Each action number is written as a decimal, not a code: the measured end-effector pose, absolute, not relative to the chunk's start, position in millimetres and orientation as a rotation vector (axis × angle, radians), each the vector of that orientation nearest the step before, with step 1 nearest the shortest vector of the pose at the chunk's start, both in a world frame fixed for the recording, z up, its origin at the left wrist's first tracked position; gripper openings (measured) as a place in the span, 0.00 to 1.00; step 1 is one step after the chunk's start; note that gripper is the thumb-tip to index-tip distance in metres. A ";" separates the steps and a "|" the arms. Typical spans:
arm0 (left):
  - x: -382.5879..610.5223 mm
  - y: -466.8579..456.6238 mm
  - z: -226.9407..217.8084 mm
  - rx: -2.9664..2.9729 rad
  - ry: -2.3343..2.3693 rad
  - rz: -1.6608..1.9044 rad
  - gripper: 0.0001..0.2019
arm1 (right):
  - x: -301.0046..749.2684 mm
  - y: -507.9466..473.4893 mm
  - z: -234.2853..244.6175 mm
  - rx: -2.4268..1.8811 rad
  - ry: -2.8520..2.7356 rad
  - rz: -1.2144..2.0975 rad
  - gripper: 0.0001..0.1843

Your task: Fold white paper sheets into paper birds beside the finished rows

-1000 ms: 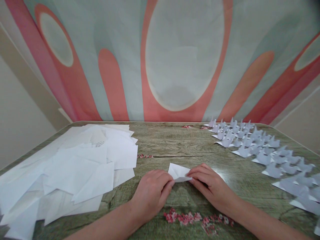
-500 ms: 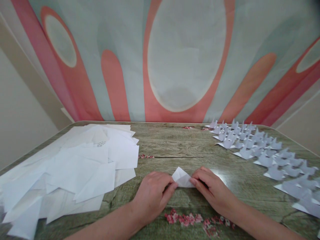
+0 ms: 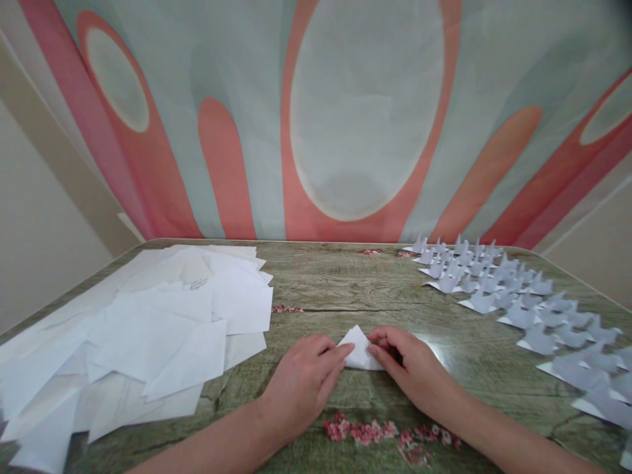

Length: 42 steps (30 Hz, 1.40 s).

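Observation:
A small folded piece of white paper (image 3: 359, 352) rests on the table between my two hands, its pointed corner facing away from me. My left hand (image 3: 310, 368) has its index finger laid over the paper's left side, with the thumb beneath or beside it. At the right side, my right hand (image 3: 407, 361) pinches the paper's edge between thumb and fingers. The layers of the fold are partly covered by my fingertips.
Loose white paper sheets (image 3: 162, 329) lie in an overlapping pile on the left. Several folded paper birds (image 3: 538, 339) stand in rows along the right. The wood-patterned table (image 3: 326, 280) meets a patterned backdrop (image 3: 368, 227) at its far edge.
The far flap of the paper now lies flatter, making a fuller triangle. My left index finger has moved from the paper's edge onto its top; my right fingers have shifted slightly inward.

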<state>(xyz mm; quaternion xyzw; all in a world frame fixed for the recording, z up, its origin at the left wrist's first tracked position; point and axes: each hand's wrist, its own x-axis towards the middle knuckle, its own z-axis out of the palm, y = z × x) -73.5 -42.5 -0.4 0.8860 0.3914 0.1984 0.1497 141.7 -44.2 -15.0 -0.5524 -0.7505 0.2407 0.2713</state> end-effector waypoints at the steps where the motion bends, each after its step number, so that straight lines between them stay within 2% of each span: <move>1: -73.2 -42.4 -0.4 2.556 1.132 0.572 0.16 | 141.0 -44.0 -14.6 -1.502 -2.008 0.656 0.08; 9: -73.0 -42.8 0.2 2.621 1.168 0.611 0.13 | 137.2 -42.8 -12.5 -1.529 -1.968 0.665 0.04; 29: -72.9 -43.4 3.5 2.633 1.178 0.541 0.11 | 138.1 -45.4 -9.9 -1.422 -2.054 0.625 0.08; 42: -74.8 -44.6 -1.9 2.697 1.098 0.506 0.14 | 142.2 -45.6 -11.1 -1.314 -2.132 0.660 0.08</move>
